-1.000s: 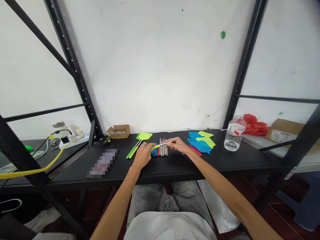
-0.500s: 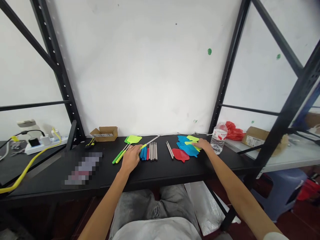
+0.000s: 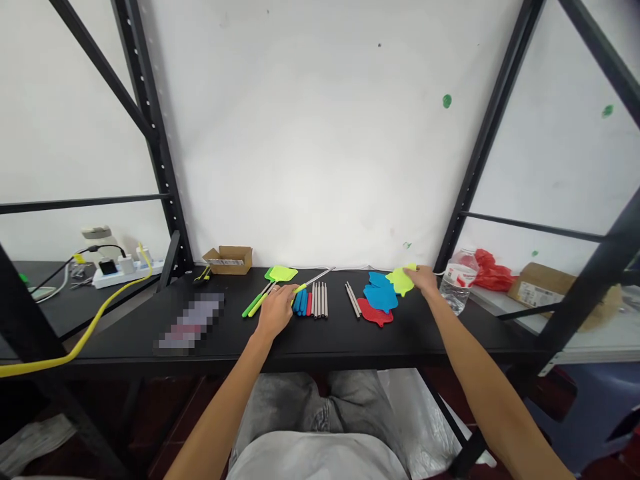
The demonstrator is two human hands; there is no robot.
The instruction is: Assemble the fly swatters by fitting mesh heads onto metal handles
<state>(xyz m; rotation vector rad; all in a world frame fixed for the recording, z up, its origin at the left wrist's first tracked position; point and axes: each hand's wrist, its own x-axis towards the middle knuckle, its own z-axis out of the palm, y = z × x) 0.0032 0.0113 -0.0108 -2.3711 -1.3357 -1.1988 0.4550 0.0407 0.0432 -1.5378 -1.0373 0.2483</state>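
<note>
My left hand (image 3: 276,310) is closed around a fly swatter handle (image 3: 299,289), yellow-green with a thin metal rod slanting up to the right. Beside that hand lie fly swatters (image 3: 283,274) with green and yellow-green heads. To its right rest several blue grips (image 3: 300,304), a red one (image 3: 309,305) and several grey rods (image 3: 320,300) in a row. My right hand (image 3: 425,280) pinches a yellow-green swatter head (image 3: 401,281) by its edge. Next to that are blue swatter heads (image 3: 381,299) and a red swatter head (image 3: 373,312), overlapping.
A few loose grey rods (image 3: 353,300) lie mid-table. A water bottle (image 3: 457,283) stands at the right, near a red plastic bag (image 3: 493,270). An open cardboard box (image 3: 230,261) sits at the back left. A yellow cable (image 3: 95,327) and black rack posts (image 3: 165,167) flank the left.
My right hand has drawn a yellow-green swatter head to the right, off the blue ones. The left hand keeps the rod. The view has turned slightly left.
</note>
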